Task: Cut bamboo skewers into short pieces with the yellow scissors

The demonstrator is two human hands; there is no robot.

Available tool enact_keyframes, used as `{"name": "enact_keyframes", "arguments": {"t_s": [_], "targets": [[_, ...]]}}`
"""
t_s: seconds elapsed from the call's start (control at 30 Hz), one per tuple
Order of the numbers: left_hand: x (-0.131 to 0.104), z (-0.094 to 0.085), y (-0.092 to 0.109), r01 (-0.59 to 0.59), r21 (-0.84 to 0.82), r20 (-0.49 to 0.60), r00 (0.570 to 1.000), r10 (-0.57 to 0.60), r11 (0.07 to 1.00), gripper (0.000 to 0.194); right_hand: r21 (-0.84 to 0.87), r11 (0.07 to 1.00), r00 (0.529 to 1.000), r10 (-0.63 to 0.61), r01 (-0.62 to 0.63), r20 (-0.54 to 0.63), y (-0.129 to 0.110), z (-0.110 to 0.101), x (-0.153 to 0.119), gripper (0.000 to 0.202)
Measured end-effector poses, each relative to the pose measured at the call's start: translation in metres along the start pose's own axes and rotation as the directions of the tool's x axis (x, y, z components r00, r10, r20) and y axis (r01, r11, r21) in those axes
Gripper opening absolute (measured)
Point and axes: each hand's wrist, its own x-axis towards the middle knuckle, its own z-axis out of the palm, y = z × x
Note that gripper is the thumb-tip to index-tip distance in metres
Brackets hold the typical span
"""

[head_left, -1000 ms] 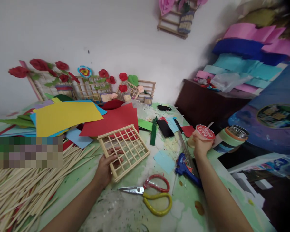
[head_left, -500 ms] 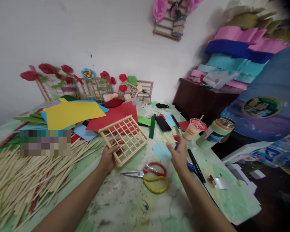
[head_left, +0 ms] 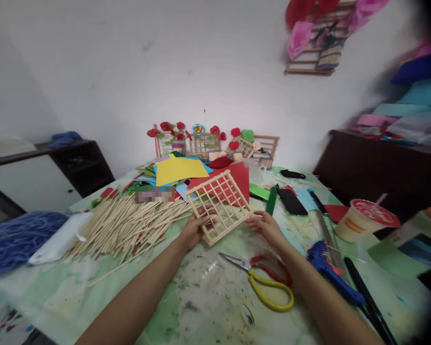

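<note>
A small lattice frame of pale wooden sticks is held tilted above the table. My left hand grips its left lower side, thumb in front and fingertips showing through the gaps. At the right corner, my right hand has its thumb and fingers closed on the frame's edge. Below the frame lie scissors with one red and one yellow handle, blades pointing left. My right forearm passes close to the red handle. A blue glue gun lies right of that forearm.
Loose wooden sticks are heaped at left, with yellow paper and red paper behind. Right are a black phone and a sealed drink cup with a straw. Lattices with paper flowers lean against the wall.
My right hand has moved left from above the tools to the frame's right corner and taken hold of it. My left hand keeps its grip. The view has turned left.
</note>
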Motion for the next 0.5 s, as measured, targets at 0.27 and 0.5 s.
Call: {"name": "enact_keyframes", "arguments": {"t_s": [0.27,0.5], "targets": [[-0.006,0.008,-0.009,0.082,0.022,0.117,0.99,-0.084,0.996,0.041,0.141,0.989,0.996,-0.06,0.049,0.073,0.01,-0.009,0.014,0.032],[0.004,0.0,-0.004,0.017,0.001,-0.028,0.999,-0.017,1.0,0.033,0.207,0.972,0.991,-0.122,0.108,0.056,0.012,0.005,0.04,0.032]]}}
